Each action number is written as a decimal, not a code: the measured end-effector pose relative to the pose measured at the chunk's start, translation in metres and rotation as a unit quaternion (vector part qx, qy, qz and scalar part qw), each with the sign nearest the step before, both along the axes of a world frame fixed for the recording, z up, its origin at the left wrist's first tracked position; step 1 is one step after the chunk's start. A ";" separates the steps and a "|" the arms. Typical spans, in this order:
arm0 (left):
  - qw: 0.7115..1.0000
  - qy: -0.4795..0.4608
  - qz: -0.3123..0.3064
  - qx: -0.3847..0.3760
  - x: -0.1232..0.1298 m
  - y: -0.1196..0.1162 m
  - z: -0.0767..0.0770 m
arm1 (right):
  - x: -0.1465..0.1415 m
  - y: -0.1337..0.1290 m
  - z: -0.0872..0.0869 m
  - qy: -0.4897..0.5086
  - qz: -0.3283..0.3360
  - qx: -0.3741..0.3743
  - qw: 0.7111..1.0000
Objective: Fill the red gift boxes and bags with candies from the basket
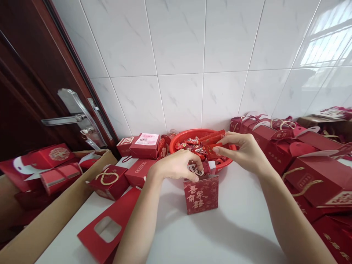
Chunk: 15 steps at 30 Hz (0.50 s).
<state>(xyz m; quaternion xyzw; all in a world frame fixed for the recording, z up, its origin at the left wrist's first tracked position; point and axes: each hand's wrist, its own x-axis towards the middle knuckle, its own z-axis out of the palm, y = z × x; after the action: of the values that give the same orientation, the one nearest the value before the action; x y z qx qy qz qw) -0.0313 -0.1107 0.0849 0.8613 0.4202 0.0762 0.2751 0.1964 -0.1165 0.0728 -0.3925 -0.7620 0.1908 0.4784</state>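
A small red gift box (202, 196) with pale characters stands upright on the white table, its top open. My left hand (178, 167) is curled over the box's top edge, thumb at the front rim, beside a raised flap with white lettering. Behind the box sits a red plastic basket (180, 136) holding several shiny red wrapped candies (191, 145). Over the basket's right side, my right hand (242, 148) pinches a long red wrapped packet (213, 138) between thumb and fingers. Part of what it grips is hidden by the fingers.
Several red gift boxes (144, 146) stand left of the basket, with a red windowed carton (110, 229) nearer me. A cardboard box (55, 216) of red boxes is at far left, below a door handle (63, 120). More handled boxes (321, 176) crowd the right. A tiled wall (181, 99) stands behind.
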 end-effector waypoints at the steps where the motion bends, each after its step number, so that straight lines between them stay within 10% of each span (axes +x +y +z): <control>1: 1.000 0.001 -0.001 -0.004 -0.001 0.000 0.001 | -0.001 0.000 0.000 0.005 0.005 -0.001 1.000; 15: 0.997 0.050 0.060 -0.024 -0.006 0.002 0.000 | -0.016 -0.003 -0.002 0.043 0.043 -0.004 0.998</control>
<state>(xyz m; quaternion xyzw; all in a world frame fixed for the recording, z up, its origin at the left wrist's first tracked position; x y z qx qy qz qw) -0.0376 -0.1082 0.0850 0.8305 0.4860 0.0392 0.2693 0.1808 -0.1197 0.0713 -0.3528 -0.7559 0.2309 0.5008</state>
